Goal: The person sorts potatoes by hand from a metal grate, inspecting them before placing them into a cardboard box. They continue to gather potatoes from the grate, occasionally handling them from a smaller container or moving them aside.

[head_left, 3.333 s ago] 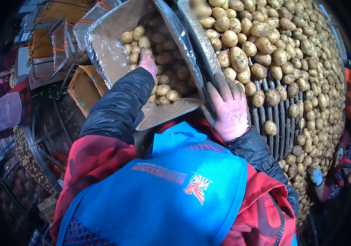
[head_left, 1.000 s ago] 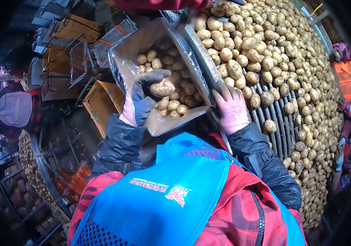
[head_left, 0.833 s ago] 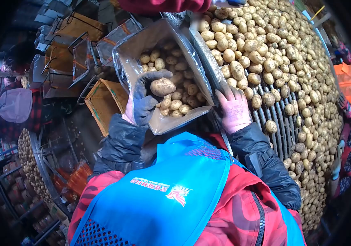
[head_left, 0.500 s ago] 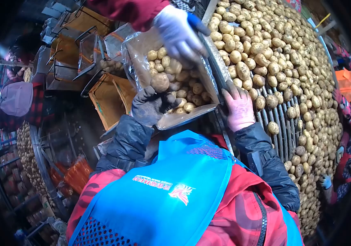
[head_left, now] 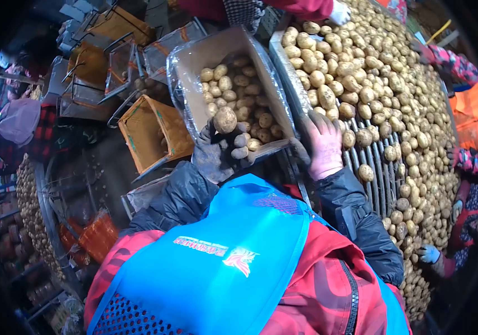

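Our left hand (head_left: pixel 216 155) grips a potato (head_left: pixel 225 119) at its gloved fingertips, just over the near rim of the lined box (head_left: pixel 194 75); our right hand (head_left: pixel 324 146) lies flat, fingers spread and empty, on the roller bed (head_left: pixel 381 167), with loose potatoes just past its fingertips.

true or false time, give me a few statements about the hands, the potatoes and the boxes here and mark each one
1. The left hand holds a potato at the near end of the lined box. True.
2. The right hand is deep inside the lined box. False: it rests open at the edge of the roller table, beside the box.
3. The lined box is empty. False: it holds many potatoes.
4. An open brown carton stands to the left of the lined box. True.
5. Both hands wear gloves of the same colour. False: the left glove is dark, the right one pink.
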### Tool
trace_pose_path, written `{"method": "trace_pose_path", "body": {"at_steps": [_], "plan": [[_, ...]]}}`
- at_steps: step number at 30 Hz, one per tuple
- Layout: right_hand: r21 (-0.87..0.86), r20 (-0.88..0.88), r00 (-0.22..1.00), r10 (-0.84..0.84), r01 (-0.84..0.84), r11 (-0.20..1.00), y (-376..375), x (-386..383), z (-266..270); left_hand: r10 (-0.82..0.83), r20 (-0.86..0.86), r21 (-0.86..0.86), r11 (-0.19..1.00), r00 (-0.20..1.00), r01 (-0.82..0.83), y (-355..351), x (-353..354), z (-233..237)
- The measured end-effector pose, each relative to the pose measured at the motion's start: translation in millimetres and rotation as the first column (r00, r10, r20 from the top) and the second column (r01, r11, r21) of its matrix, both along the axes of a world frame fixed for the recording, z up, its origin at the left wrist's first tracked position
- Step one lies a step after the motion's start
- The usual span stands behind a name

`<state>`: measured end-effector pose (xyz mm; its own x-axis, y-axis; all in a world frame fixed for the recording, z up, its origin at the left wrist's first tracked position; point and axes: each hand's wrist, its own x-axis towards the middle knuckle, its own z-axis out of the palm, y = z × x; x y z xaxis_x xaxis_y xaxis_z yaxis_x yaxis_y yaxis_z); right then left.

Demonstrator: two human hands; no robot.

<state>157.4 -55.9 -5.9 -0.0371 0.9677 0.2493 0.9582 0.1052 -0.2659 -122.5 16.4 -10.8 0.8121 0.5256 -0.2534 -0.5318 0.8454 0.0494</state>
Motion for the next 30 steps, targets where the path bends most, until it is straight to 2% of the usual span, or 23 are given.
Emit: {"method": "trace_pose_path", "body": {"at_steps": [2,4,6,7,8,10,11,13,14,15,16,17,18,19,20,21,22,23,24,26,27,28,30], "plan": [[0.133,-0.312,0.939,0.142,-0.105,0.986,4.3,-11.1,27.3,-0.069,0.100,-0.009,0.997,0.993,0.071,-6.5,13.5,1.3],[0.053,-0.715,0.682,0.154,-0.167,0.985,8.3,-32.8,53.5,-0.122,0.104,0.046,0.992,0.987,0.117,-9.2,24.9,1.3],[-0.051,-0.851,0.522,0.062,-0.199,0.979,11.2,-46.3,44.7,-0.170,-0.174,0.009,0.985,0.970,0.174,-9.1,32.6,-0.8],[-0.126,-0.948,0.315,-0.040,-0.258,0.958,9.2,-51.6,53.3,-0.115,-0.492,-0.088,0.993,0.863,0.082,-16.7,49.9,27.6],[-0.326,-0.934,0.004,-0.356,-0.413,0.851,5.8,-52.0,73.1,-0.128,-0.485,-0.090,0.991,0.865,0.096,-17.5,54.5,31.8],[-0.351,-0.907,-0.081,-0.413,-0.395,0.849,5.1,-50.3,75.4,-0.194,-0.619,0.215,0.890,0.761,0.402,-17.2,61.3,34.1],[-0.330,-0.902,-0.158,-0.402,-0.346,0.878,6.5,-49.1,65.8,-0.202,-0.614,0.216,0.887,0.763,0.408,-15.3,61.7,30.8],[-0.338,-0.846,-0.327,-0.421,-0.281,0.898,3.8,-48.5,63.4,-0.354,-0.404,0.162,0.880,0.844,0.447,-9.5,59.7,22.7],[-0.344,-0.845,-0.328,-0.421,-0.268,0.900,0.9,-45.0,60.6,-0.419,-0.285,0.138,0.872,0.862,0.470,-8.8,62.1,21.5],[-0.312,-0.798,-0.428,-0.425,-0.311,0.898,-0.8,-40.8,55.5,-0.402,-0.416,0.188,0.840,0.816,0.509,-8.8,63.6,21.9],[-0.272,-0.738,-0.522,-0.427,-0.349,0.897,-1.3,-37.4,54.1,-0.411,-0.412,0.187,0.835,0.813,0.517,-6.8,64.6,21.0],[-0.409,-0.713,-0.511,-0.480,-0.253,0.877,2.2,-38.8,66.5,-0.372,-0.559,0.225,0.792,0.741,0.567,-1.8,61.8,19.7],[-0.493,-0.733,-0.486,-0.476,-0.103,0.864,7.6,-38.3,48.9,-0.311,-0.690,0.252,0.744,0.654,0.619,4.8,57.0,18.0],[-0.482,-0.798,-0.361,-0.483,-0.101,0.871,4.9,-30.5,36.8,-0.395,-0.454,0.108,0.866,0.799,0.489,19.0,45.0,-0.7],[-0.470,-0.847,-0.228,-0.480,-0.101,0.877,2.5,-23.7,33.3,-0.387,-0.186,-0.085,0.922,0.903,0.378,28.6,42.7,-4.2],[-0.473,-0.846,-0.229,-0.482,-0.095,0.876,2.1,-22.1,28.5,-0.261,-0.532,0.133,0.914,0.806,0.383,28.8,39.7,-6.7],[-0.502,-0.785,-0.356,-0.507,-0.114,0.857,2.4,-23.1,26.9,-0.029,-0.777,0.326,0.835,0.628,0.443,26.0,42.2,12.1],[-0.529,-0.705,-0.476,-0.526,-0.141,0.837,2.0,-25.2,26.5,0.023,-0.774,0.407,0.784,0.633,0.470,22.9,43.8,22.2],[-0.535,-0.700,-0.476,-0.532,-0.144,0.833,1.0,-26.9,27.4,0.019,-0.776,0.400,0.787,0.631,0.469,18.3,47.2,23.8],[-0.544,-0.687,-0.484,-0.542,-0.153,0.825,2.6,-30.3,35.3,0.049,-0.718,0.562,0.629,0.694,0.537,12.9,53.9,24.9],[-0.547,-0.685,-0.483,-0.545,-0.154,0.823,3.9,-31.3,34.6,0.280,-0.593,0.795,0.051,0.755,0.605,18.4,48.8,8.2],[-0.535,-0.710,-0.463,-0.531,-0.137,0.834,5.2,-32.0,33.9,0.279,-0.593,0.795,0.056,0.755,0.604,15.3,53.9,9.0],[-0.526,-0.731,-0.440,-0.522,-0.125,0.841,6.7,-32.7,33.5,0.134,-0.696,0.616,0.616,0.705,0.491,6.6,67.8,12.5]]}}
